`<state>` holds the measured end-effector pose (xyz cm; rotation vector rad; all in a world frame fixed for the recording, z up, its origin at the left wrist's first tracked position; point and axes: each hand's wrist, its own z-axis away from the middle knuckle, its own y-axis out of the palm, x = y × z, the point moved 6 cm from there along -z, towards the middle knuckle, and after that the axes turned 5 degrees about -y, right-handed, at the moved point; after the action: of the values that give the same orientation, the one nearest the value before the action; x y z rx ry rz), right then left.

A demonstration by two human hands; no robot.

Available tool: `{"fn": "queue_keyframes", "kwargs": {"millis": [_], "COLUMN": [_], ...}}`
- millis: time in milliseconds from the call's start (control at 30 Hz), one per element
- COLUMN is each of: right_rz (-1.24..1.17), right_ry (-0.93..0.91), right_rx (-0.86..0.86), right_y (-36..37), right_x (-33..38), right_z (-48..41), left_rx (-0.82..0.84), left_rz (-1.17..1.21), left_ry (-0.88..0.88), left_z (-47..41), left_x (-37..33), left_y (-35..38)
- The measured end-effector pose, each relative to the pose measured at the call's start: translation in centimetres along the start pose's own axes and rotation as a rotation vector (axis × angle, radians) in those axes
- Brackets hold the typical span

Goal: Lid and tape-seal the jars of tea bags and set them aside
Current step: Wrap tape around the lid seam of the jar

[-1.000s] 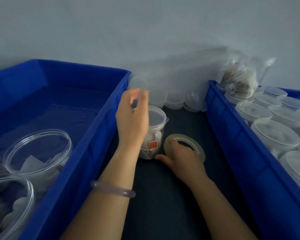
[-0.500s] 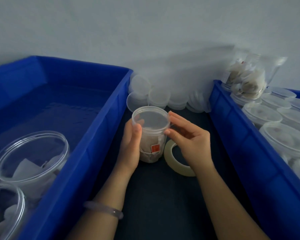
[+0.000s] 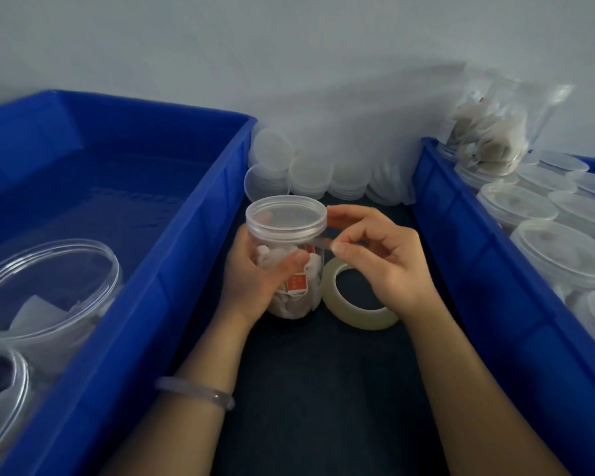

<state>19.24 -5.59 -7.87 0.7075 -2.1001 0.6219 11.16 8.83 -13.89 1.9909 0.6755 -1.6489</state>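
- The work surface [image 3: 323,389] is dark, almost black, and runs as a narrow lane between two blue plastic bins up to a plain pale wall [image 3: 289,46].
- The jar [image 3: 299,304], clear and packed with tea bags, stands upright on this dark lane, near the left bin's wall, with its lid [image 3: 285,214] on.
- The left hand [image 3: 255,280] grips the jar round its body, thumb across the front and fingers curled behind.
- The right hand [image 3: 385,262] pinches a strip of tape [image 3: 320,242] between thumb and forefinger, just under the lid's rim on the jar's right side; the other fingers are loosely curled.
- A tape roll [image 3: 354,304] lies flat on the surface, just beside the jar's base and partly under the right hand.
- Loose spare lids [image 3: 306,173] are piled against the wall at the far end of the lane.
- The left bin [image 3: 172,269] holds open jars [image 3: 49,280] at its near end, with tea bags visible in one of them.
- The right bin [image 3: 478,252] is filled with lidded jars [image 3: 564,255]; a clear bag of tea bags [image 3: 488,139] rests at its far corner.
- A pale bracelet [image 3: 196,393] sits on the left wrist.
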Motion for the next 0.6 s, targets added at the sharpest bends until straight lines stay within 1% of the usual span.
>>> {"fn": "queue_keyframes", "kwargs": {"millis": [100, 200, 400, 600], "right_rz": [0.060, 0.075, 0.196, 0.202], "right_ry": [0.036, 0.047, 0.011, 0.003], "right_rx": [-0.028, -0.045, -0.071, -0.049], "right_y": [0.1, 0.1, 0.1, 0.1], "right_x": [0.2, 0.2, 0.7, 1.5], "right_z": [-0.3, -0.3, -0.4, -0.5], "left_rx": [0.073, 0.114, 0.124, 0.107], "left_rz": [0.098, 0.138, 0.124, 0.100], "left_ry": [0.016, 0.016, -0.001, 0.022], "left_z": [0.2, 0.3, 0.3, 0.4], "left_x": [-0.3, -0.3, -0.1, -0.2], "left_y": [0.2, 0.4, 0.5, 0.7]}}
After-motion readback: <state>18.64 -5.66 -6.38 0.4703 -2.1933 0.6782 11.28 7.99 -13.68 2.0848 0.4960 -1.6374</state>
